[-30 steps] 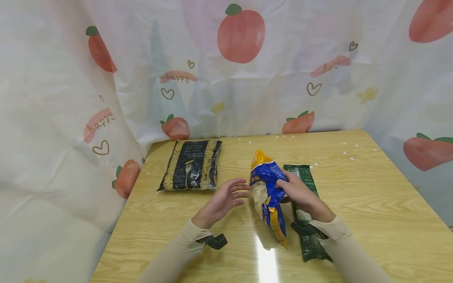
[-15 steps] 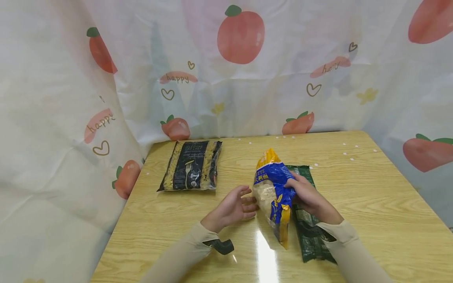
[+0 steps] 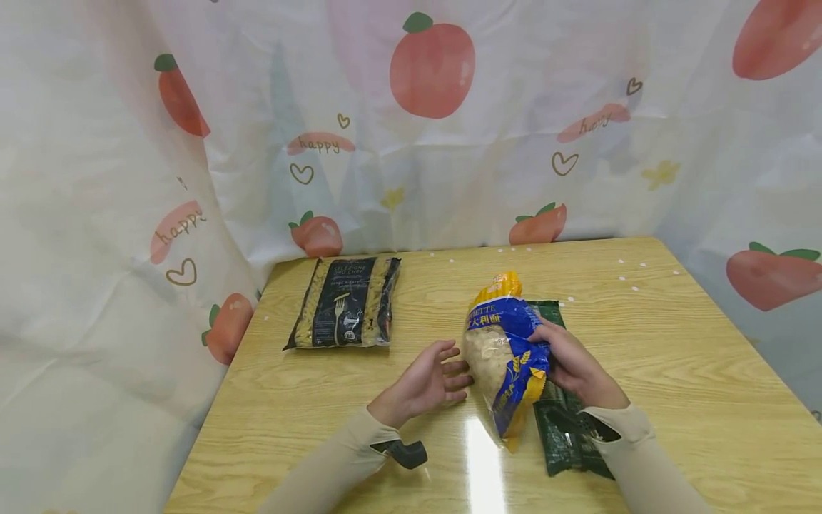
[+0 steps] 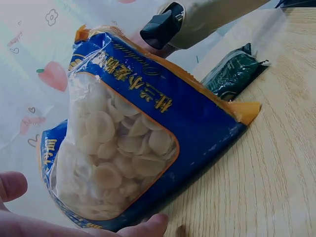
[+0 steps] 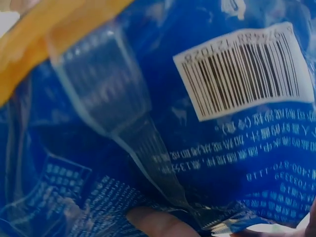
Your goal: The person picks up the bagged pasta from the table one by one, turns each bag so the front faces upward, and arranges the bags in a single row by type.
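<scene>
A blue and yellow bag of pasta (image 3: 523,321) stands tilted over the right-centre of the table. My right hand (image 3: 578,368) grips its right side, thumb on the front. Beside the bag's left side is my left hand (image 3: 424,382), fingers relaxed and spread; whether they touch it I cannot tell. Small cup-shaped pasta (image 4: 131,143) shows through the clear window in the left wrist view. The right wrist view is filled by the bag's back with a barcode (image 5: 244,71) and my right thumb (image 5: 160,222). Behind my right hand lies a dark green packet (image 3: 565,442), partly covered.
A black and clear bag of pasta (image 3: 343,303) lies flat at the table's back left. The wooden table (image 3: 693,357) meets a white curtain (image 3: 257,107) printed with fruit at its back and sides. Small white dots mark the table's far part.
My right hand has shifted the blue pasta bag slightly right and turned its front more toward the head camera. My left hand has moved right and down, staying beside it.
</scene>
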Available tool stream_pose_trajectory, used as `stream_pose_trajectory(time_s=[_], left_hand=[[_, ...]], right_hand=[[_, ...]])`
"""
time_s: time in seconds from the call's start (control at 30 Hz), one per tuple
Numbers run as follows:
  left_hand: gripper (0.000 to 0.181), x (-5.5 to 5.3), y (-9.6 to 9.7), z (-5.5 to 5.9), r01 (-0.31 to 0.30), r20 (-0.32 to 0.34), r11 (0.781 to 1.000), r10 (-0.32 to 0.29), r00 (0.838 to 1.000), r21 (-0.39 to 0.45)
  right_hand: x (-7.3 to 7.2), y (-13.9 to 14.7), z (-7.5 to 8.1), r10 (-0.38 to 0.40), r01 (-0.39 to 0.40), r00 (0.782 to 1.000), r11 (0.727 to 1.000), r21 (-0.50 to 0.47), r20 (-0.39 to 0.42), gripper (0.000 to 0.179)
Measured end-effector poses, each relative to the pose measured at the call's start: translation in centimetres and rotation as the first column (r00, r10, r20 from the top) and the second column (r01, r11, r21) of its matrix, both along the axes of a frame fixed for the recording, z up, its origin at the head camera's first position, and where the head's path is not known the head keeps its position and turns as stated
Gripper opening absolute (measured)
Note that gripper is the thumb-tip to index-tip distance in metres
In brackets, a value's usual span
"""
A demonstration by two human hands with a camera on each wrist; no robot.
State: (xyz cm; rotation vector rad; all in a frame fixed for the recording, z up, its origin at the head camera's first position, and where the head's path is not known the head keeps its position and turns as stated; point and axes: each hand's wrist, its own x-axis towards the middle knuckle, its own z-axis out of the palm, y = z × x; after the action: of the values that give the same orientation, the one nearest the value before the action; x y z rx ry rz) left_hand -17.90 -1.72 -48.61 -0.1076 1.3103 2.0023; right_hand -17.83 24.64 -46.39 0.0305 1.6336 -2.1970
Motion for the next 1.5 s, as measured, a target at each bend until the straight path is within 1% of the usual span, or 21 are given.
stream_pose_trajectory(time_s=[0.13,0.3,0.37,0.5,0.6,0.7,0.77,0.83,0.9,0.97,1.03,1.1,1.2,1.27,1.37,1.5], left_hand=[[0.081,0.2,-0.1,-0.1,-0.006,-0.015,1.0,0.006,1.0,-0.018],[0.078,0.4,-0.4,-0.1,-0.014,-0.035,0.999,0.013,0.999,-0.031],[0.075,0.5,-0.5,0.0,-0.012,-0.05,0.999,0.011,0.999,-0.031],[0.071,0.6,-1.0,0.1,-0.015,-0.074,0.999,0.012,0.997,-0.039],[0.069,0.6,-1.5,0.1,-0.017,-0.082,0.999,0.014,0.997,-0.041],[0.069,0.5,-2.1,0.1,-0.024,-0.096,0.999,0.02,0.995,-0.043],[0.069,0.5,-2.4,0.0,-0.027,-0.109,0.998,0.022,0.994,-0.048],[0.069,0.4,-2.6,-0.1,-0.034,-0.119,0.998,0.027,0.993,-0.053],[0.069,0.4,-2.7,-0.2,-0.025,-0.133,0.998,0.017,0.991,-0.06],[0.068,0.3,-2.5,-0.3,-0.009,-0.141,0.998,0.0,0.99,-0.062],[0.069,0.3,-2.2,-0.3,0.008,-0.147,0.998,-0.017,0.989,-0.065],[0.07,0.3,-2.0,-0.2,0.011,-0.141,0.998,-0.02,0.99,-0.066],[0.07,0.4,-1.8,-0.1,0.001,-0.143,0.997,-0.011,0.99,-0.072],[0.069,0.5,-1.7,-0.1,0.006,-0.152,0.997,-0.018,0.988,-0.075],[0.066,0.6,-1.5,-0.1,0.034,-0.182,0.996,-0.049,0.982,-0.086],[0.067,0.7,-1.3,-0.1,0.055,-0.206,0.993,-0.076,0.975,-0.108]], right_hand=[[0.1,0.2,-0.5,0.013,-0.01,0.999,0.997,-0.082,0.036,0.072],[0.2,-0.2,-1.1,0.032,-0.017,0.993,0.991,-0.129,0.115,0.06],[0.2,-0.5,-1.3,0.034,-0.014,0.989,0.99,-0.137,0.143,0.06],[0.1,-1.4,-1.8,0.05,-0.013,0.979,0.983,-0.184,0.196,0.061],[0.1,-2.0,-2.2,0.044,0.013,0.969,0.973,-0.229,0.242,0.05],[0.0,-2.8,-2.4,0.027,0.035,0.966,0.972,-0.231,0.258,0.038],[0.0,-3.1,-2.3,0.011,0.042,0.966,0.979,-0.201,0.257,0.033],[0.0,-3.3,-2.2,-0.001,0.041,0.969,0.987,-0.156,0.249,0.032],[0.0,-3.3,-2.0,-0.003,0.03,0.971,0.994,-0.109,0.24,0.036],[0.1,-3.0,-1.9,-0.013,0.028,0.972,0.998,-0.06,0.236,0.044],[0.2,-2.5,-1.7,0.005,0.002,0.973,1.0,-0.029,0.229,0.053],[0.2,-2.1,-1.6,0.036,-0.035,0.976,0.999,-0.008,0.216,0.06],[0.1,-1.6,-1.5,0.098,-0.104,0.982,0.994,0.031,0.161,0.067],[0.1,-1.3,-1.4,0.116,-0.125,0.985,0.99,0.066,0.124,0.07],[0.1,-0.8,-1.1,0.135,-0.145,0.987,0.982,0.12,0.085,0.074],[0.0,-0.3,-1.0,0.164,-0.176,0.983,0.971,0.161,0.085,0.078]])
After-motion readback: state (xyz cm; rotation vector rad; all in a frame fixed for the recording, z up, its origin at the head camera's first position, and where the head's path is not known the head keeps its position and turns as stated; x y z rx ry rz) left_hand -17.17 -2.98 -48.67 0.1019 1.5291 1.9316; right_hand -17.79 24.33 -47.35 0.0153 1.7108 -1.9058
